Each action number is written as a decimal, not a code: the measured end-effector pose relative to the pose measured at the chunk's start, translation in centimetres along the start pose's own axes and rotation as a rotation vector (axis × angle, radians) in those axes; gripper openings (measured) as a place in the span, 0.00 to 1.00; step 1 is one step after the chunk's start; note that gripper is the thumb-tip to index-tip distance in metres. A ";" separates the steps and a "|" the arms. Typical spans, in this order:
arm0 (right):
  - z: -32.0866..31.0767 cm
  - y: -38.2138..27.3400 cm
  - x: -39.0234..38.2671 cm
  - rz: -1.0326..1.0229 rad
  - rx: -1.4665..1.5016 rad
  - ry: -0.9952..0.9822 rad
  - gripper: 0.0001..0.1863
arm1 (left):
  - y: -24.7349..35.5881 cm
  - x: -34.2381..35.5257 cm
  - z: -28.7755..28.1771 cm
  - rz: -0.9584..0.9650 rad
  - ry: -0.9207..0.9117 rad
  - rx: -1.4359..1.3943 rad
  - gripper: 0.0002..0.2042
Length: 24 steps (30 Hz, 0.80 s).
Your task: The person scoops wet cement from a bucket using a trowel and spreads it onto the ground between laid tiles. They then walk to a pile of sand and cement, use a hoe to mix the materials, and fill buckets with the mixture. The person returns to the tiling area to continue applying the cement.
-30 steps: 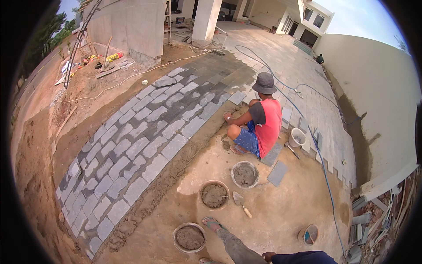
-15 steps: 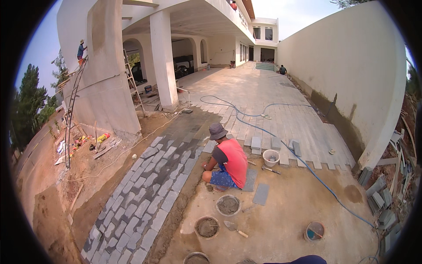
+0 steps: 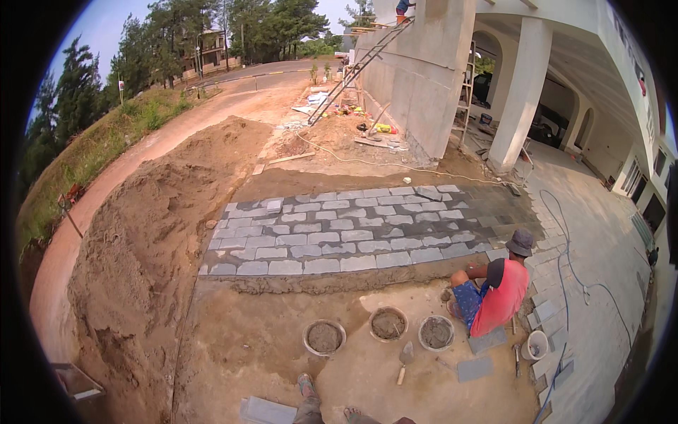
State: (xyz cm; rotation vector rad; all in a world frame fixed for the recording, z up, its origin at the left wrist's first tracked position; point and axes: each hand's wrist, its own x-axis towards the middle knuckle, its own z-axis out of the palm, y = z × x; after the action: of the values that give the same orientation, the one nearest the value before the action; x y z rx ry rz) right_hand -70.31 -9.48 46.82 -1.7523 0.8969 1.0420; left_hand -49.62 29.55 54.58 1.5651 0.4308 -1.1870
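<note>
My left hand is out of view. A sliver of what looks like my right hand (image 3: 404, 421) shows at the bottom edge, its fingers hidden. My sandalled feet stand on sandy concrete (image 3: 247, 381), beside stacked grey slabs (image 3: 268, 411). Ahead of me are three round buckets of grey mortar (image 3: 324, 338), (image 3: 388, 324), (image 3: 436, 333) and a trowel (image 3: 403, 364). A co-worker (image 3: 498, 297) in a red shirt and bucket hat sits at the edge of grey stone paving (image 3: 321, 265), near a white bucket (image 3: 537, 345) and a hammer (image 3: 517, 360).
A sand pile (image 3: 131, 254) lies left, beside a dirt road. Behind the paving, a ladder (image 3: 353, 74) with a person (image 3: 402, 8) at its top leans on a grey wall (image 3: 417, 92). Blue hoses (image 3: 566, 279) cross the pavers toward the building's white column (image 3: 530, 78) on the right.
My view has swung left, bringing the road, trees and sand pile into sight and moving the co-worker and hoses rightward in the picture. The white boundary wall has mostly left view.
</note>
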 end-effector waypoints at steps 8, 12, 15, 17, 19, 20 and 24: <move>5.0 -3.8 -4.9 -0.023 0.317 0.032 0.20 | -26.2 -12.3 -2.3 -0.087 0.428 -0.234 0.26; 7.6 -4.1 -6.3 -0.134 0.111 0.039 0.20 | -35.2 -14.4 1.3 -0.065 0.378 0.774 0.24; 11.9 -5.7 -6.4 -0.038 0.012 -0.038 0.20 | -46.2 -15.8 3.5 -0.070 0.691 0.493 0.16; 16.8 -7.1 -6.5 0.015 -0.078 -0.104 0.21 | -54.1 -18.1 3.5 -0.080 0.927 0.076 0.17; 20.9 -8.6 -5.8 -0.034 -0.260 -0.060 0.21 | -60.0 -21.1 4.1 -0.164 1.005 -0.238 0.18; 23.8 -9.7 -5.4 -0.070 -0.351 -0.046 0.21 | -62.6 -23.2 3.7 -0.255 0.994 -0.334 0.18; 34.4 -13.4 -6.0 -0.229 -0.526 0.001 0.26 | -65.1 -28.6 7.3 -0.065 1.057 -0.969 0.22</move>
State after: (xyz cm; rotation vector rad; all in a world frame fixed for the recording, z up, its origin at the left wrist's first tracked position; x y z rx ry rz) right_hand -70.24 27.92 47.70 -2.2241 0.4223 1.1916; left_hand -115.72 55.04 45.31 1.1468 1.4800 0.0163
